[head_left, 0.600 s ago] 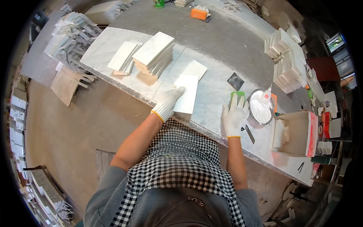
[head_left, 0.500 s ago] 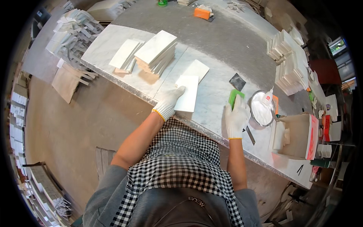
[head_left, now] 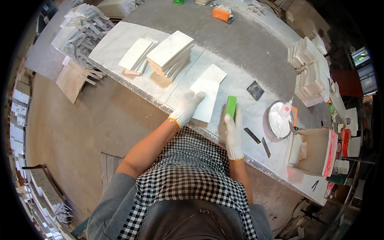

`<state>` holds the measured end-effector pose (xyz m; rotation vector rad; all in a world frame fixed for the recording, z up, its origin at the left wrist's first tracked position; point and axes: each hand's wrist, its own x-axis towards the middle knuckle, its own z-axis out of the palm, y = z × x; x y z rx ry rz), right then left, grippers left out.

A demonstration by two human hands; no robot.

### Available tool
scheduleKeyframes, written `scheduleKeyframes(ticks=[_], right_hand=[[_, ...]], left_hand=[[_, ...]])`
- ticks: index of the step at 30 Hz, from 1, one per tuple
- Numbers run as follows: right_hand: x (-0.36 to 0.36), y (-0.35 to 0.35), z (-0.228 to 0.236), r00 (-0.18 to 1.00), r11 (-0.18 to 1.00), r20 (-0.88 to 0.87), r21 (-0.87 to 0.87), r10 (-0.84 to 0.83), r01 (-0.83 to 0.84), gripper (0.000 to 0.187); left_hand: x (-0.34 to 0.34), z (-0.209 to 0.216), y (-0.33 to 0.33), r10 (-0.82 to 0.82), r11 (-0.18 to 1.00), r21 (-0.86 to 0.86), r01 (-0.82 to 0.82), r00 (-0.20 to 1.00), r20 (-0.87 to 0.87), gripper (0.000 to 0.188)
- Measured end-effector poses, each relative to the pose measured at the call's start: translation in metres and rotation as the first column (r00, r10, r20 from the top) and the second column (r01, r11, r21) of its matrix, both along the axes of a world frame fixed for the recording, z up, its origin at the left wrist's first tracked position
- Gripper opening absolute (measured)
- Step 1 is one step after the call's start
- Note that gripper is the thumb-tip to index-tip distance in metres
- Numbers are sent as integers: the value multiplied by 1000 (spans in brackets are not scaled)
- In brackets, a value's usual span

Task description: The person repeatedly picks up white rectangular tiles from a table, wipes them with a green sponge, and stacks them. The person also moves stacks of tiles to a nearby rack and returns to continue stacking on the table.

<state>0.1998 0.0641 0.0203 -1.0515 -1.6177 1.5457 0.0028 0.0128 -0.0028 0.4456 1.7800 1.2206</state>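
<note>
My left hand [head_left: 191, 107], in a white knitted glove, grips a white marble tile [head_left: 206, 111] by its left side, thumb on top. The tile's near end reaches the front edge of the table [head_left: 176, 89]. A second white tile [head_left: 216, 73] lies just beyond, partly under it. Close to the right of the held tile, my gloved right hand [head_left: 234, 138] is closed around a green rectangular block [head_left: 231, 105], which stands on its narrow side. Two dark flat blades [head_left: 252, 136] lie right of that hand. Farther right is a round bowl of white paste [head_left: 276, 125].
Stacked tiles [head_left: 170, 50] stand at the left, more stacks [head_left: 310, 80] at the far right. A black square pad [head_left: 255, 90] lies behind the bowl, which holds a white bottle [head_left: 286, 108]. An open carton [head_left: 314, 150] sits at the right; an orange block [head_left: 221, 14] lies far back.
My right hand has moved left toward the held tile, turning the green block onto its narrow side and uncovering a second blade. My left hand keeps its hold on the tile.
</note>
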Motion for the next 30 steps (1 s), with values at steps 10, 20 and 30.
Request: scheduleKeyframes(ticks=[10,20,30], right_hand=[[-25,-14,7,967,961,194,190,165,-202,69],[-41,11,5,953,958,271,207,138,-197,69],[-69,58,14,966,964,249,234,68,-128,71]], left_hand=[[-6,14,7,-139,990,-45,134,981,-134,57],[-5,-1,5,-94,995,23,95,995,-16,59],[-9,3,-10,-113,989,99,109,993,40,53]])
